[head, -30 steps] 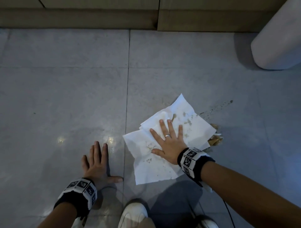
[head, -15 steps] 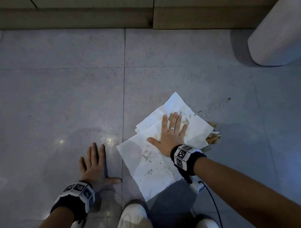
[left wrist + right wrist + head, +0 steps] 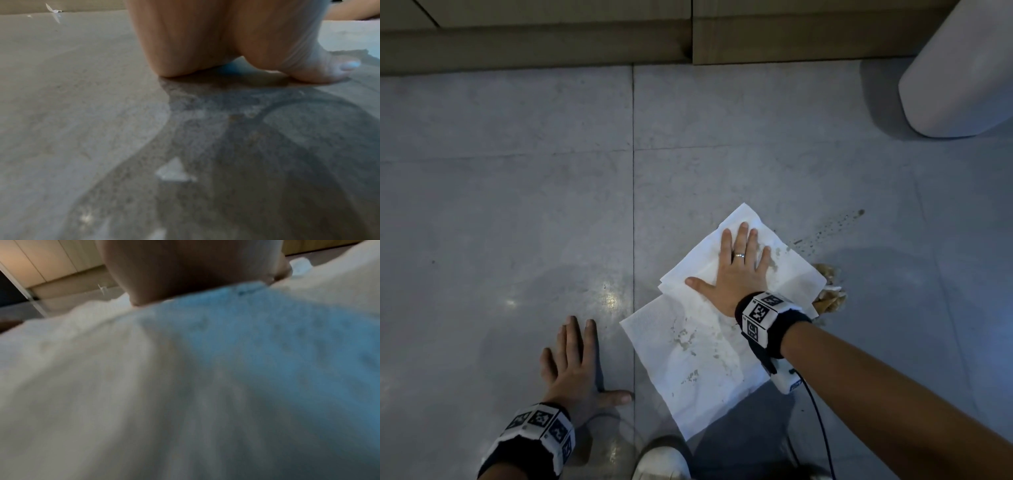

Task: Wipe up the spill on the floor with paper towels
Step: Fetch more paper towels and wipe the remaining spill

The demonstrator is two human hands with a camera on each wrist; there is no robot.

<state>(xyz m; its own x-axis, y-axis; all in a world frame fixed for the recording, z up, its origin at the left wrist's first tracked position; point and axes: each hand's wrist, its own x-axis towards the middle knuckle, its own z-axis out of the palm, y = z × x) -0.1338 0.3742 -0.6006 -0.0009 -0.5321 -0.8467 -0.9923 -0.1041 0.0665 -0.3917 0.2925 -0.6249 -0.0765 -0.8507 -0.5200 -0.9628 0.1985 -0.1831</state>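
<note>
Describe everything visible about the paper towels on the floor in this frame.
The paper towels are white, embossed sheets overlapping in a loose stack, lying flat on the grey tiled floor, corners pointing away from and towards the person. Brownish-green stains speckle the top, most around the middle and near the fingers. The right hand presses flat on the far part, fingers spread. A crumpled, brown-soaked bit pokes out at the right edge. A trail of spill droplets lies uncovered beyond it. The left hand rests on bare tile, apart from the towels.
</note>
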